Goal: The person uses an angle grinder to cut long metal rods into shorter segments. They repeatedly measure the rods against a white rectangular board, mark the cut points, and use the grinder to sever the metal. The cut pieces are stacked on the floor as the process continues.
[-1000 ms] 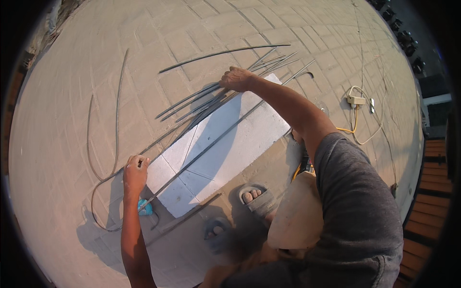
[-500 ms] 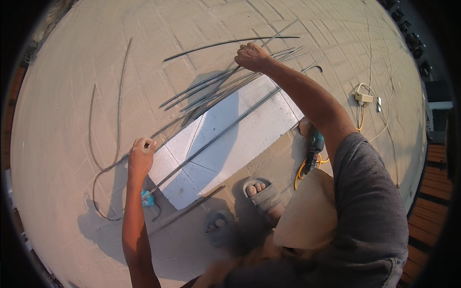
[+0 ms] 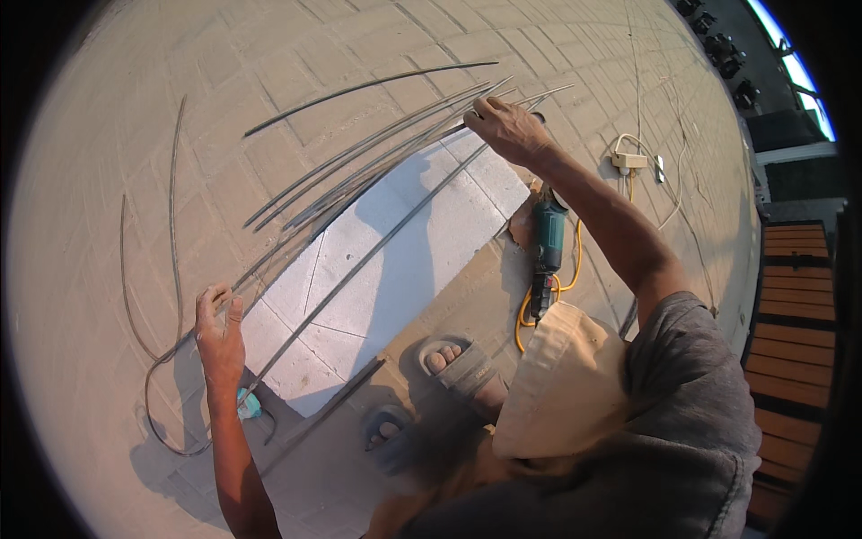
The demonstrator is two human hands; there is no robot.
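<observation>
Several slim steel rods, in a loose fan alongside the far long edge of the white aerated-concrete block. Right hand at the block's far end, fingers bent and closed on one of those rods. Left hand just beside the block's left corner, fingers loosely curled upward; impossible to tell from above whether pinching anything.

Probably light singly, stiff over short lengths yet springy over the full run, with enough roughness to resist slipping despite dust. Best held near both ends, hands well apart, to tame sag and whip.

Across the block's top, lengthwise, one straight grey rod; beyond the block, a lone arched rod; left of the block, a smoothly bent rod. Block itself likely chalky and brittle at corners: flat-faced, matt, scored with thin dark lines. Right of the block, a green corded power tool, hard-cased, with supple yellow cord. All around the block, gritty, dust-coated pavers.
</observation>
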